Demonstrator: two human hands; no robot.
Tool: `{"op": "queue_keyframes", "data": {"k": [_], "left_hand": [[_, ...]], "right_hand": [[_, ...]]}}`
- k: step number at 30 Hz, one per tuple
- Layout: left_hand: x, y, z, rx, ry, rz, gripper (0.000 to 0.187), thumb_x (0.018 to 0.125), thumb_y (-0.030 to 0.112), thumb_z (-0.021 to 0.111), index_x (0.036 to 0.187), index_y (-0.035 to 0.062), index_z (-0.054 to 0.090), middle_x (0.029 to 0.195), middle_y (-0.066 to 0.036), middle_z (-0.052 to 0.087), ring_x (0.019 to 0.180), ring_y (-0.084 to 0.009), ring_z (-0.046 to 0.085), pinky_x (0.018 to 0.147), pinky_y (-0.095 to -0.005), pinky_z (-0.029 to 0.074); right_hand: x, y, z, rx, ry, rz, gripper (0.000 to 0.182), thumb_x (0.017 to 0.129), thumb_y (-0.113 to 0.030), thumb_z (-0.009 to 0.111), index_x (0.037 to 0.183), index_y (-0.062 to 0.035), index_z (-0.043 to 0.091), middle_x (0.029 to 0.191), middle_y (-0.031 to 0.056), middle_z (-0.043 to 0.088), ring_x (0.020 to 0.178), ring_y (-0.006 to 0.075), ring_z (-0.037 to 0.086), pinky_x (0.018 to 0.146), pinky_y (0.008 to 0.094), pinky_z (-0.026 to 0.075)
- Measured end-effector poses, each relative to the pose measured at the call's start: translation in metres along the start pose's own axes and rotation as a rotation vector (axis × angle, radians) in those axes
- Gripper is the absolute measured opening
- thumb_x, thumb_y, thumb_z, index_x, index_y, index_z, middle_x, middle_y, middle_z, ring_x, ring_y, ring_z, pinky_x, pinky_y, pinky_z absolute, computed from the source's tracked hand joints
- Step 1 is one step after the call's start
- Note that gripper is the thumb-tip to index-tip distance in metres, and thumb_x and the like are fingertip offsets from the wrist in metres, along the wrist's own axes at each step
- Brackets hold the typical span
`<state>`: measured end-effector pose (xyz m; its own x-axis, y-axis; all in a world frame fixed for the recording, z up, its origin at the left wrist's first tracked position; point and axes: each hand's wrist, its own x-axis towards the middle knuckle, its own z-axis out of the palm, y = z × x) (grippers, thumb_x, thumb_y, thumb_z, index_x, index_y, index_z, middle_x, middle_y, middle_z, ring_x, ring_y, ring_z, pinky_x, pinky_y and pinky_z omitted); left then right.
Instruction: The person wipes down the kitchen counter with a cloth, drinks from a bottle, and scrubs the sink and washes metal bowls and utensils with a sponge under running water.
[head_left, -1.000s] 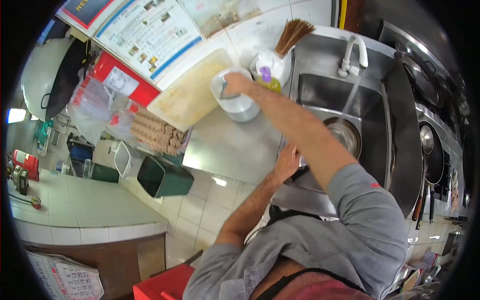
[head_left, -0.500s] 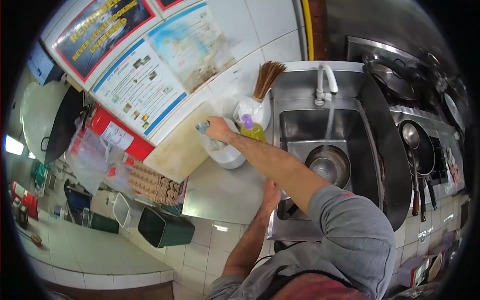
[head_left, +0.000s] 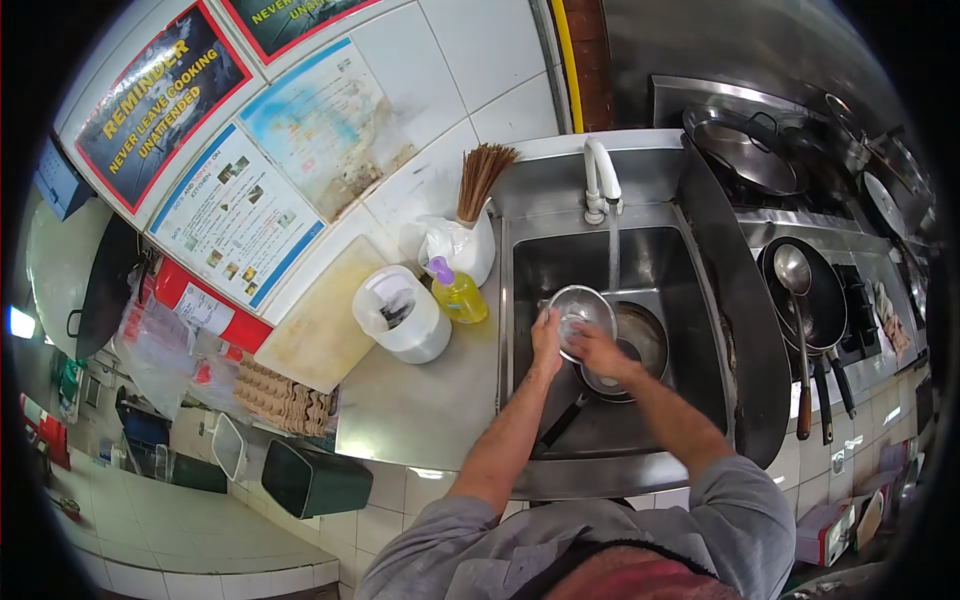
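Over the sink (head_left: 690,300), both hands grip a small steel bowl (head_left: 580,310), left hand (head_left: 547,340) at its rim, right hand (head_left: 600,352) beneath.

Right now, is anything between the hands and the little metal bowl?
No. The left hand grips the bowl at its rim, and the right hand is on it too, over the sink under the running tap.

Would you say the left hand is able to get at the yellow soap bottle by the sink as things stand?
Probably yes, once it lets go: the left hand now holds the small metal bowl over the sink, and the soap bottle stands just beside it on open counter, nothing between.
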<state>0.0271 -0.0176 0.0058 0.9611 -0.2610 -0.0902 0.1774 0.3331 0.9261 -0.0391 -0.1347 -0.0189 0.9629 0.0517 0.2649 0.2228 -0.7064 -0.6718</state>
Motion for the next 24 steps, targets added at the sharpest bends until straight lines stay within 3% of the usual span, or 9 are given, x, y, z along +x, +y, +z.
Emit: {"op": "queue_keyframes", "data": {"k": [4,6,8,14,16,19,21,23,24], "left_hand": [[-0.007,-0.042,0.034,0.039,-0.115,-0.082,0.034,0.089,0.027,0.049,0.109,0.0,0.054,0.098,-0.008,0.056,0.09,-0.0146,0.049,0.079,-0.0281,0.04],[-0.008,-0.026,0.072,0.106,-0.007,-0.01,0.023,0.089,0.021,0.049,0.1,0.001,0.056,0.091,-0.005,0.056,0.084,-0.012,0.049,0.073,-0.0256,0.04],[0.036,-0.042,0.057,0.175,0.123,0.086,0.019,0.089,0.02,0.048,0.095,0.0026,0.055,0.085,-0.005,0.054,0.079,-0.0128,0.049,0.068,-0.0271,0.041],[0.023,-0.014,0.029,0.209,0.185,0.013,0.005,0.083,0.006,0.049,0.085,0.0025,0.052,0.079,-0.008,0.054,0.073,-0.0158,0.051,0.064,-0.031,0.043],[0.016,-0.083,0.011,0.459,0.08,-0.128,0.016,0.077,0.009,0.057,0.088,-0.0033,0.053,0.083,-0.015,0.057,0.077,-0.0231,0.056,0.07,-0.0359,0.044],[-0.03,-0.067,0.053,0.606,0.057,-0.006,0.029,0.079,0.02,0.057,0.094,-0.0042,0.052,0.091,-0.021,0.058,0.083,-0.0345,0.057,0.076,-0.0391,0.043],[-0.026,-0.054,0.058,0.749,0.218,0.0,0.032,0.081,0.023,0.056,0.097,-0.0036,0.05,0.092,-0.022,0.058,0.084,-0.0365,0.057,0.076,-0.0408,0.043],[-0.017,-0.043,0.041,1.016,0.32,0.01,0.038,0.085,0.03,0.05,0.105,-0.0017,0.044,0.095,-0.025,0.057,0.09,-0.0417,0.054,0.076,-0.0469,0.043],[-0.013,-0.042,0.026,1.003,0.352,0.001,0.038,0.085,0.03,0.05,0.105,-0.0017,0.044,0.095,-0.025,0.057,0.09,-0.0417,0.054,0.076,-0.0469,0.043]], "right_hand": [[0.007,0.012,-0.064,-0.475,0.269,0.103,0.028,0.066,-0.008,0.064,0.094,-0.0056,0.063,0.106,0.016,0.05,0.099,0.0342,0.048,0.082,0.0416,0.04],[0.034,0.031,-0.032,0.056,0.612,0.288,0.021,0.066,-0.009,0.065,0.087,-0.0061,0.065,0.102,0.0155,0.051,0.092,0.033,0.049,0.078,0.0403,0.042],[0.034,0.026,-0.029,0.425,0.252,0.245,0.021,0.067,-0.014,0.067,0.085,-0.0046,0.063,0.092,0.0156,0.051,0.083,0.0316,0.051,0.075,0.0386,0.042],[0.001,0.02,-0.083,-0.194,0.493,0.234,0.027,0.075,-0.024,0.065,0.094,-0.006,0.059,0.089,0.0115,0.055,0.086,0.0223,0.055,0.072,0.0346,0.046],[0.014,0.039,-0.083,1.287,0.597,0.494,0.028,0.082,-0.03,0.057,0.098,-0.0071,0.06,0.101,0.0074,0.058,0.089,0.0223,0.057,0.073,0.037,0.047],[-0.008,0.053,-0.043,1.92,0.244,0.444,0.034,0.088,-0.036,0.048,0.104,-0.0076,0.057,0.103,0.0041,0.058,0.089,0.0187,0.057,0.074,0.0348,0.048],[-0.031,0.052,0.022,1.732,0.74,0.442,0.038,0.088,-0.039,0.045,0.107,-0.008,0.055,0.101,0.0057,0.059,0.09,0.0199,0.058,0.076,0.0356,0.049],[-0.042,0.045,0.043,1.925,0.681,1.227,0.038,0.089,-0.038,0.041,0.111,-0.008,0.052,0.104,0.0066,0.059,0.092,0.0236,0.057,0.077,0.0401,0.048],[-0.059,0.047,0.053,1.907,0.641,1.177,0.037,0.09,-0.036,0.041,0.11,-0.0073,0.052,0.106,0.0068,0.058,0.091,0.024,0.057,0.077,0.0403,0.048]]}}
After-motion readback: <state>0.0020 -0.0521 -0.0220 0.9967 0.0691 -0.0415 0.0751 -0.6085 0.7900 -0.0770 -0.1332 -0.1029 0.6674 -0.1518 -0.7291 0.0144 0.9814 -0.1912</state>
